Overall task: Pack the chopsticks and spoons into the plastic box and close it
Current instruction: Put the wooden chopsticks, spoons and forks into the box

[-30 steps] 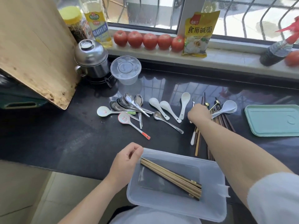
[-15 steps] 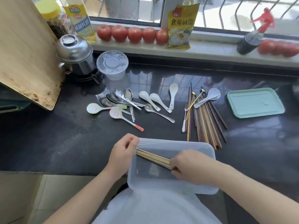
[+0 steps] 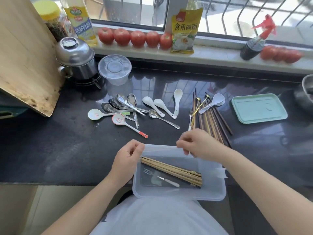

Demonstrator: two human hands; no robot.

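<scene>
Here, head view only. Clear plastic box (image 3: 211, 192) sits at the near edge of the dark counter (image 3: 50, 150), its near rim overhanging toward the person's white shirt. Inside: a bundle of light chopsticks (image 3: 171, 168) lying diagonal, one end at the box's far-left corner, the other toward the right wall. Beside them, nearer the person, a small fork (image 3: 149, 171) and a small white-handled utensil (image 3: 169, 180); its head is unclear.

Left hand (image 3: 127, 158): at the box's far-left corner, fingers curled, apparently on the rim next to the chopstick ends. Exact contact cannot be told. Right hand (image 3: 198, 145): over the far rim of the box, fingers curled downward, blurred; whether it holds anything cannot be told.

Beyond the box, on the counter: loose dark chopsticks (image 3: 213, 122) in a fan, with a white spoon (image 3: 213, 103), two gold-coloured spoons (image 3: 201, 103) and a fork (image 3: 190, 119) lying on or against them. Left of those, three white ceramic spoons (image 3: 162, 105) and one steel spoon (image 3: 162, 118). Further left, a heap of steel spoons (image 3: 122, 104), plus two patterned ones (image 3: 108, 114). Green lid (image 3: 259, 108) lies flat, well to the right, apart from the box.

Rear left: steel pot (image 3: 76, 60), round clear tub (image 3: 115, 68) just beside it, cutting board (image 3: 25, 56) leaning. Sill: row of tomatoes (image 3: 137, 38), yellow packet (image 3: 184, 31), oil bottle (image 3: 79, 19), yellow-capped jar (image 3: 52, 19), spray bottle (image 3: 254, 43), more tomatoes (image 3: 281, 54) at right, blurred.
</scene>
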